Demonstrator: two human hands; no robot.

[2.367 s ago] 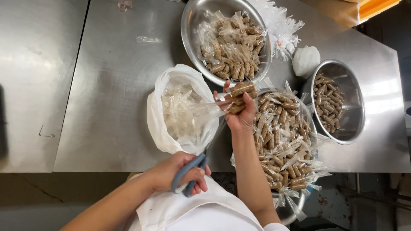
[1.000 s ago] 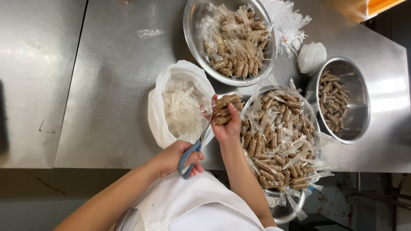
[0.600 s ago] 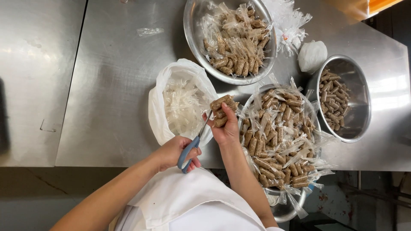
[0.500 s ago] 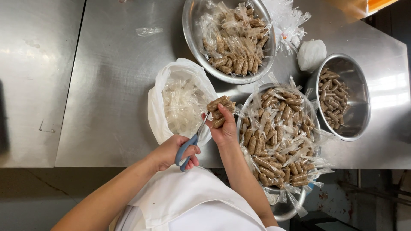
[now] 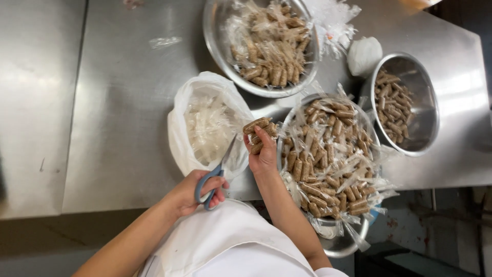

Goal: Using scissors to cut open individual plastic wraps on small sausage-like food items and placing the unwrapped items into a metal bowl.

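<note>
A: The left hand (image 5: 192, 192) is curled through the blue handles of the scissors (image 5: 215, 172), fingers closed in the loops. The blades point up and to the right, their tips just beside the small packet (image 5: 259, 132) and over the rim of the white bag (image 5: 205, 123).

B: A couple of seconds ago those scissors hung lower, near the apron, well apart from the packet. Now they have come up to its end, so I judge the wrapper is being snipped open.

A: Agreed. The right hand (image 5: 264, 154) pinches the packet of brown sticks between thumb and fingers, holding it between the white bag and the near bowl (image 5: 328, 154).

B: It was held further right over that bowl earlier; it has moved left toward the bag, which holds clear empty wrappers.

A: The near bowl is heaped with more wrapped packets. Beyond it on the steel table (image 5: 118, 102) stands the far bowl (image 5: 266, 46), also full of wrapped ones.

B: And at the far right, the small bowl (image 5: 405, 105) holds bare sticks with no wrapping, with a white lump just beside it.
</note>
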